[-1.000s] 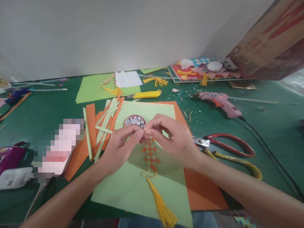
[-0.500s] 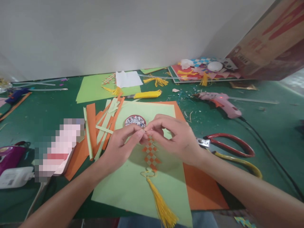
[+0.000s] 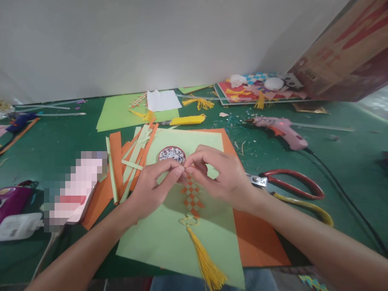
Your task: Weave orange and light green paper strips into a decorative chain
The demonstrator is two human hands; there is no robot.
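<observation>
My left hand (image 3: pixel 157 184) and my right hand (image 3: pixel 220 173) meet fingertip to fingertip above a light green paper sheet (image 3: pixel 145 238). Both are closed in a pinch; whatever sits between the fingertips is too small and hidden to name. Directly below them is a woven orange-and-green checkered paper piece (image 3: pixel 193 198), its upper end covered by my fingers. From its lower end a looped yellow cord leads to a yellow tassel (image 3: pixel 207 258) lying on the sheet. Just behind my fingers stands a small round red-rimmed dish (image 3: pixel 171 154) of black-and-white bits that look like googly eyes.
Paper strips (image 3: pixel 131 161) and a blurred-out phone (image 3: pixel 77 186) lie to the left. A yellow utility knife (image 3: pixel 188 120) is behind the sheet. On the right are a pink glue gun (image 3: pixel 280 129) with its cord and red-and-yellow-handled scissors (image 3: pixel 291 186). Orange paper (image 3: pixel 257 242) lies underneath.
Almost nothing differs. Both hands keep their pinch above the woven piece, and the whole view has shifted very slightly.
</observation>
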